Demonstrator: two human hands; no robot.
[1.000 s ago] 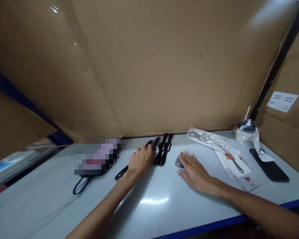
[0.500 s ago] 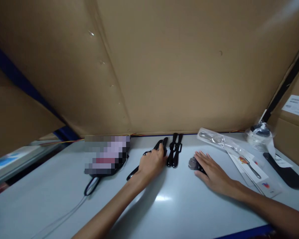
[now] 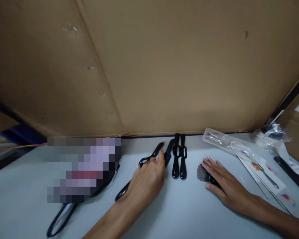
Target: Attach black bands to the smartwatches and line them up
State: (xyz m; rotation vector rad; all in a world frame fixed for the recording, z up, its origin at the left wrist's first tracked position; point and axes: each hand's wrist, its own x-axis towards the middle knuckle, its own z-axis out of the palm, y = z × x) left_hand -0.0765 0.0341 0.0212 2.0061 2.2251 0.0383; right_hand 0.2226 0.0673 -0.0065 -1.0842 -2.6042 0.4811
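My left hand (image 3: 147,177) is closed over a slim black two-handled tool (image 3: 169,149), shaped like a spokeshave; the tool's lower part is hidden under the fingers. Another such black tool (image 3: 151,156) lies slantwise to its left, partly covered by the same hand and wrist. To the right, a pair of matching black tools (image 3: 179,159) lies side by side, upright in the view. My right hand (image 3: 223,182) rests flat, fingers stretched, over the black handle of a tool with a rounded, many-sided metal head (image 3: 202,172).
A blurred-out item with a black loop strap (image 3: 61,220) lies at left. At right are a clear plastic blister pack (image 3: 218,139), printed cards (image 3: 271,176), a plastic-wrapped roll (image 3: 269,136) and a flat black piece (image 3: 292,174). A cardboard wall (image 3: 164,66) stands behind the white table (image 3: 184,212).
The camera has shifted, so the tabletop things look larger and more spread out. My left hand stays by the black tools, now with a small gap showing between fingers and the pair. The right hand stays put.
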